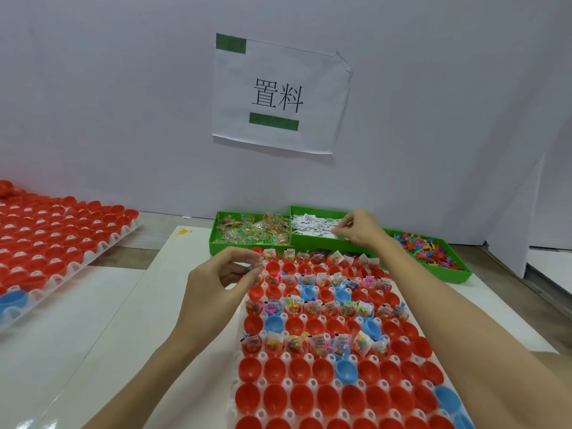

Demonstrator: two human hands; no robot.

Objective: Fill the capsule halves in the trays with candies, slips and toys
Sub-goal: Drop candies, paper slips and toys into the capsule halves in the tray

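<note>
A white tray (280,355) in front of me holds many red and a few blue capsule halves (299,371); alternate rows hold candy packets, slips and toys. My left hand (216,275) hovers at the tray's far left corner, fingers pinched on a small candy packet with a bit of blue. My right hand (359,229) reaches into the green bin of white paper slips (312,227), fingertips pinched on a slip. Beside it are a green bin of candy packets (247,232) and a green bin of colourful plastic toys (430,249).
A second white tray (93,258) of empty red capsule halves, with a blue one near its front, lies at the left. A white wall with a paper sign (278,94) stands right behind the bins. White boards cover the wooden table under the trays.
</note>
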